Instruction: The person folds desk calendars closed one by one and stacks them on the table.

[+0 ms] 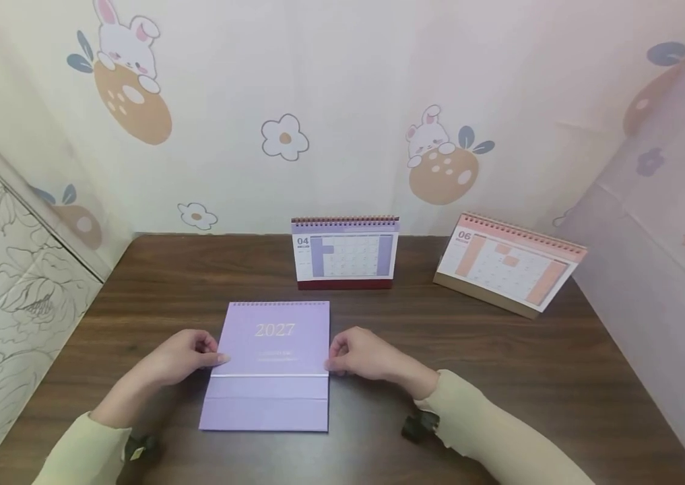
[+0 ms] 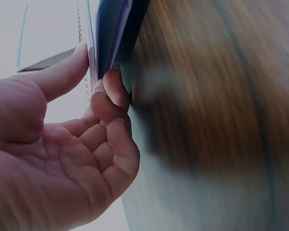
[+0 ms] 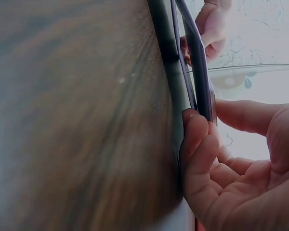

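Observation:
A purple desk calendar (image 1: 275, 343) marked 2027 lies nearly flat in front of me, its spiral binding at the far edge and a crease across its lower part. My left hand (image 1: 183, 356) pinches its left edge, the thumb (image 2: 70, 72) on the cover and curled fingers at the underside. At the right edge, my right hand (image 1: 362, 353) grips the calendar in the same way. From the right wrist view, the calendar's layers (image 3: 200, 67) stand slightly apart, with a gap between them.
Behind stands a calendar with a purple 04 page (image 1: 351, 252) on a red base. To its right, a calendar with a pink 06 page (image 1: 508, 263) stands angled. All are on a dark wooden table (image 1: 197, 269), with a patterned curtain (image 1: 342, 81) behind it.

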Demonstrator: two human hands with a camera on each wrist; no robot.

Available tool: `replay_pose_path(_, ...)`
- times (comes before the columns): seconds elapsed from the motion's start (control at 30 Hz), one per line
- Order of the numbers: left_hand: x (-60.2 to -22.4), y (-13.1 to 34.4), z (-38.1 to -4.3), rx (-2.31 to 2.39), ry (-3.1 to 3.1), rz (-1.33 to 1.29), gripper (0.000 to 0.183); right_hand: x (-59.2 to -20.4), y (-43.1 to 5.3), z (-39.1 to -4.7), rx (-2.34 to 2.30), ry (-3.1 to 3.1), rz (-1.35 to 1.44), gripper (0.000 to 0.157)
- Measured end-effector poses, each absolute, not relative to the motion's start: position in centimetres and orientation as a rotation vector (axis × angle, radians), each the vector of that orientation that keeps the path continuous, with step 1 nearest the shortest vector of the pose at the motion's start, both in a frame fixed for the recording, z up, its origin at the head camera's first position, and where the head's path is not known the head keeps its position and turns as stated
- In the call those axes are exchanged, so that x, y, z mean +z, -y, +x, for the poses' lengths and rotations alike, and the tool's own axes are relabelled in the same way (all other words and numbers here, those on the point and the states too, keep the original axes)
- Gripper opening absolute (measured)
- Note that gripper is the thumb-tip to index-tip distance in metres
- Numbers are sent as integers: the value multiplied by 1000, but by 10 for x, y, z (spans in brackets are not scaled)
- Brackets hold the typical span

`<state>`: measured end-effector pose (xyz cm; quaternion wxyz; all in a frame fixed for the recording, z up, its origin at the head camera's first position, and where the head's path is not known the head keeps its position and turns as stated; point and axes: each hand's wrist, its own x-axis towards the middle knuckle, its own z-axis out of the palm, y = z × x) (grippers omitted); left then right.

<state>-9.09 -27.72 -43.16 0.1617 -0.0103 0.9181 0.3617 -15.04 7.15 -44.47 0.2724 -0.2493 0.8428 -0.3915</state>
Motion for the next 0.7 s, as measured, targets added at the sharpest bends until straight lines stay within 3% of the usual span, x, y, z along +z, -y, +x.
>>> replay_pose_path(0.17,-432,294,-86,1078,-2605,-81,30,-444,-52,-153,-1050,-2267,-675,16)
replay_pose_path(0.4,-435,322,-84,1115,-2543,-153,48,-444,-25,-155,-1050,-2261,-649,16)
replay_pose_path(0.7,-433,350,-83,1009,-2601,-186,49,-447,9,-155,-1035,-2306,-677,18)
